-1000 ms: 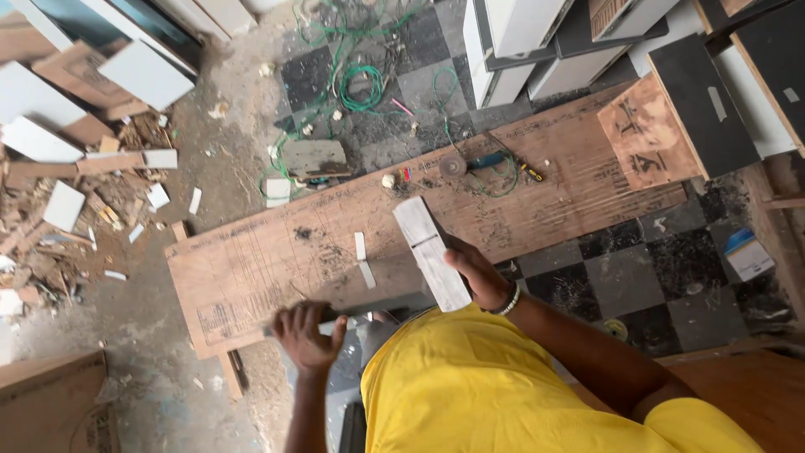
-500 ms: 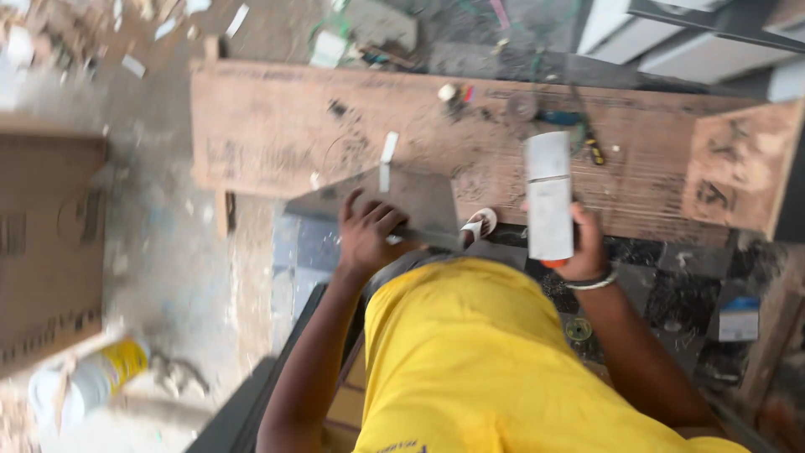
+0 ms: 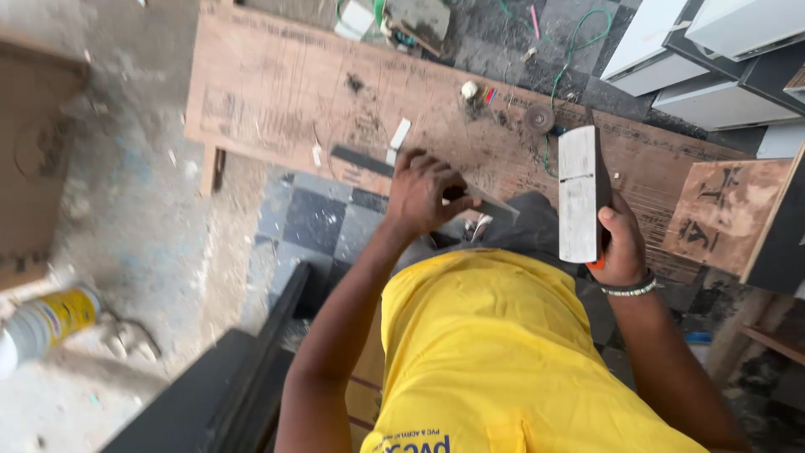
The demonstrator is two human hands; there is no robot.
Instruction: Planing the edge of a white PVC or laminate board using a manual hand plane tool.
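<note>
My left hand is closed over a thin dark grey strip that lies along the near edge of a brown plywood worktop. My right hand, with a beaded band at the wrist, grips a white rectangular board piece from its right side. The piece stands on end over the worktop's near edge, with a thin line across its face. A yellow shirt fills the lower middle of the view.
On the worktop lie a small white offcut, a round grinding disc and green wire. A marked plywood piece sits right, white cabinets behind. A cardboard box, a yellow-labelled bottle and a dark panel are left.
The view has swung and drawn closer. My left hand has shifted along the dark strip and closed on it. My right hand still holds the white board piece, now upright.
</note>
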